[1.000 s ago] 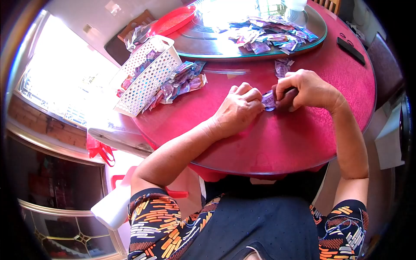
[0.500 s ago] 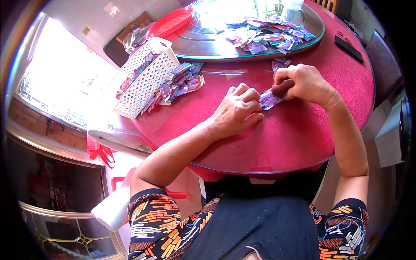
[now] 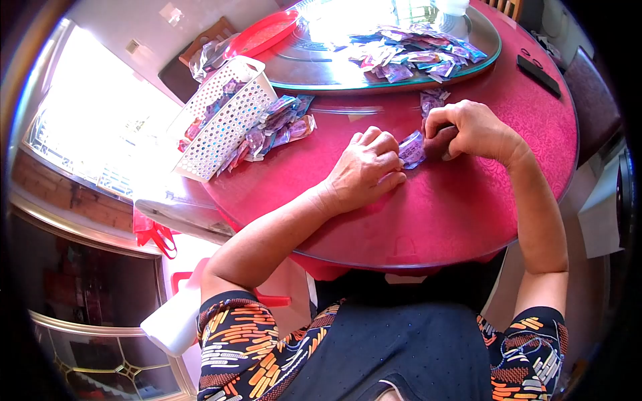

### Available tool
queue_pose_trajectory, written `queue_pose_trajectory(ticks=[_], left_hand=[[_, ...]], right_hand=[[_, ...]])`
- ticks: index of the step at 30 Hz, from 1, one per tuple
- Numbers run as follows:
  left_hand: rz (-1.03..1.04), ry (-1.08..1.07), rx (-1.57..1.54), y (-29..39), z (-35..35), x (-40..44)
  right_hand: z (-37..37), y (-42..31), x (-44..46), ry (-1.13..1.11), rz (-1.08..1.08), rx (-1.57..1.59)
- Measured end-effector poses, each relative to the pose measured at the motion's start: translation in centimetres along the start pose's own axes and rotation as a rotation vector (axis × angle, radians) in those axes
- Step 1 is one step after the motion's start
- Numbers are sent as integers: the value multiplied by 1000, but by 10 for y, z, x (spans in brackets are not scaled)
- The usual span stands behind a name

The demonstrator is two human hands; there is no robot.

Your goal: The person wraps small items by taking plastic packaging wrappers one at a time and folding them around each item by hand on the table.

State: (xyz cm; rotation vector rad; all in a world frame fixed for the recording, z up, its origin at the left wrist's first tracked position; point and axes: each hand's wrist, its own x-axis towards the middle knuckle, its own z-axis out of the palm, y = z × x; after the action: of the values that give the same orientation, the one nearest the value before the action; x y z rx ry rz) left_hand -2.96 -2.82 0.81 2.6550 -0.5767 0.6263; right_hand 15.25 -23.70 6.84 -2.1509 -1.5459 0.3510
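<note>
A small purple sachet (image 3: 412, 150) lies low over the red tabletop between my two hands. My left hand (image 3: 368, 160) is closed, its fingertips pinching the sachet's left end. Just right of the sachet, my right hand (image 3: 473, 132) has its thumb and fingers curled together in a pinch. What sits in that pinch is hidden by the fingers and shadow. Directly beyond the right fingers are more purple sachets (image 3: 433, 100); whether they join the one in my left hand cannot be made out.
A white perforated basket (image 3: 231, 127) holds sachets, with a loose pile of sachets (image 3: 275, 130) beside it. Many more sachets (image 3: 414, 52) cover part of the raised turntable (image 3: 301, 73), near a red tray (image 3: 264, 35). A black phone (image 3: 538, 75) lies at the right.
My right fingers have shifted slightly away from the sachet, and more of its right end shows. The sachet is tilted more upright. My left hand has hardly moved.
</note>
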Motion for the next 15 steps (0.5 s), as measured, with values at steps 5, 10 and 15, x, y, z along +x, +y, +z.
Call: queue_pose_trajectory(ticks=[5,10,15], left_hand=[[8,38,1,-2,2,-1],[8,28,-17,-4,3,0],[-6,35,-28,-3,3,0]], right_hand=[[12,-7,4,218,-268,81],[23,-12,7,92,-121,-13],[15,-4,4,218,3,-281]])
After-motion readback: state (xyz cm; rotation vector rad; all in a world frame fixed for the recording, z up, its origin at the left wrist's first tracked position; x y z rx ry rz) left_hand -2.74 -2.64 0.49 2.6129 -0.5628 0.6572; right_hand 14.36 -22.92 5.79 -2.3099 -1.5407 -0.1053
